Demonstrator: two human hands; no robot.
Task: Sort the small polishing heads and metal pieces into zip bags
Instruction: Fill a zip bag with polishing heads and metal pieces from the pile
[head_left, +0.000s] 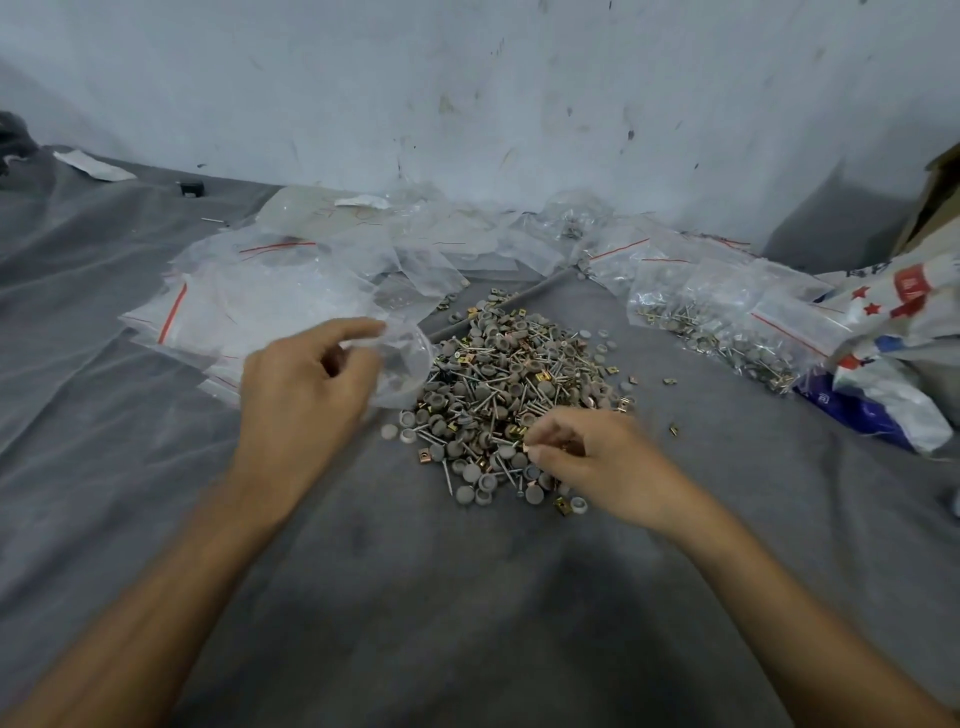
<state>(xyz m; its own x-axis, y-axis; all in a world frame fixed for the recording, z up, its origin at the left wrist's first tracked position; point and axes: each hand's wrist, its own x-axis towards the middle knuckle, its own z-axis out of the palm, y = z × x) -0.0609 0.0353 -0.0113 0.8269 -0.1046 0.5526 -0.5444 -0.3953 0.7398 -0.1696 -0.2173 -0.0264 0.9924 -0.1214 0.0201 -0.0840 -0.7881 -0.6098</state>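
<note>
A heap of small grey polishing heads, thin metal shanks and brass-coloured metal pieces (511, 379) lies on the grey cloth (467, 597) in the middle. My left hand (306, 384) pinches the mouth of a clear zip bag (402, 358) just left of the heap. At the heap's near right edge, my right hand (592, 457) has its fingers curled and pinches a small piece between thumb and fingertips. What exactly it holds is too small to tell.
Empty clear zip bags with red seal lines (249, 296) are piled at the left and back. Filled bags of parts (727, 322) lie at the right, beside a printed plastic sack (893, 364). A scuffed wall (467, 104) closes the back.
</note>
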